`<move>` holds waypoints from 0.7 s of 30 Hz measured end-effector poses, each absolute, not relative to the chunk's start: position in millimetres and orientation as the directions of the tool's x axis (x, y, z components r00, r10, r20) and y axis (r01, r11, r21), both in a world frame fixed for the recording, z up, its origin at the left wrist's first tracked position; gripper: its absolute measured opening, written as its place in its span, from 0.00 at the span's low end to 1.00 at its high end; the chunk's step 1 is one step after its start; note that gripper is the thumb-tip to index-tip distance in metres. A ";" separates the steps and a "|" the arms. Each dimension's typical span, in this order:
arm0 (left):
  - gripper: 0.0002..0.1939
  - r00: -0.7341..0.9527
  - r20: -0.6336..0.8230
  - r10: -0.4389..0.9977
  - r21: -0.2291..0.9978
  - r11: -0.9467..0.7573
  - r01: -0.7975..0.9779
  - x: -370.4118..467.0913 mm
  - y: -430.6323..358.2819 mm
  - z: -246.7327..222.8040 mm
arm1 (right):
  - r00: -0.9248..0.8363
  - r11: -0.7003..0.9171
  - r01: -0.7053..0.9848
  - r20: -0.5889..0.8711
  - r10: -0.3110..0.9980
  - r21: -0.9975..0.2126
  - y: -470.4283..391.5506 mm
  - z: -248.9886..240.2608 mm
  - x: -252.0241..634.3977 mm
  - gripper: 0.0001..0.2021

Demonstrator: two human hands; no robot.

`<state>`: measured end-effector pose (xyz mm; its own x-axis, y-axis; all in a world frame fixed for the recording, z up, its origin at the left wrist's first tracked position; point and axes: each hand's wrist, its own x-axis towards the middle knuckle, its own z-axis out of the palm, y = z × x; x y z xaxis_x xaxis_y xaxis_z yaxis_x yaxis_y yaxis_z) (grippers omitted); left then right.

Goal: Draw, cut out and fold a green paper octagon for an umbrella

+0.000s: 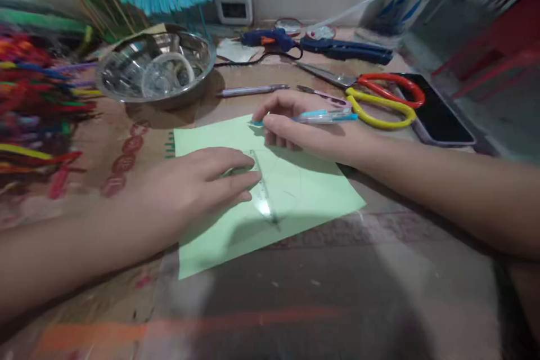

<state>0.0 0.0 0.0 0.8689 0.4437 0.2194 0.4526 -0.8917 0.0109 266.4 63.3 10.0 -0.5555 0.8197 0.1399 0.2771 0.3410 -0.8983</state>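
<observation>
A sheet of light green paper [312,197] lies at an angle on the table, with faint pencil-like lines on it. My left hand [206,180] rests on its left half, fingers stretched out over a clear plastic protractor [262,202]. Part of the protractor is hidden beneath those fingers. At the paper's far edge, my right hand [295,121] is closed around a clear and light-blue pen [324,117]. The pen's tip points left, close to the paper; whether it touches cannot be made out.
Behind the paper lie a purple pen [255,90], scissors [382,98] with red and yellow handles, a phone [439,112] and a blue glue gun [270,39]. A metal bowl [156,93] stands back left, beside colourful pipe cleaners [37,107].
</observation>
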 end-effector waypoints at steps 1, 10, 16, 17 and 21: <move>0.19 0.864 0.225 0.450 0.014 -0.888 0.459 0.1 0.8 -1.7 | -0.560 0.353 0.271 0.152 0.814 -0.895 63.9 8.2 267.4 0.07; 0.16 0.836 0.289 0.467 0.044 -0.878 0.476 9.2 1.8 0.8 | -0.547 0.341 0.262 0.152 0.824 -0.903 66.2 3.1 268.9 0.09; 0.17 0.842 0.277 0.463 0.045 -0.882 0.470 9.7 1.2 1.8 | -0.540 0.350 0.275 0.157 0.827 -0.896 67.1 1.1 269.0 0.10; 0.17 0.841 0.277 0.464 0.047 -0.881 0.471 9.7 1.1 1.8 | -0.540 0.356 0.276 0.162 0.826 -0.893 67.2 0.8 269.3 0.10; 0.18 0.838 0.285 0.465 0.046 -0.880 0.472 9.2 0.5 2.1 | -0.544 0.365 0.281 0.166 0.823 -0.888 67.1 1.0 269.5 0.10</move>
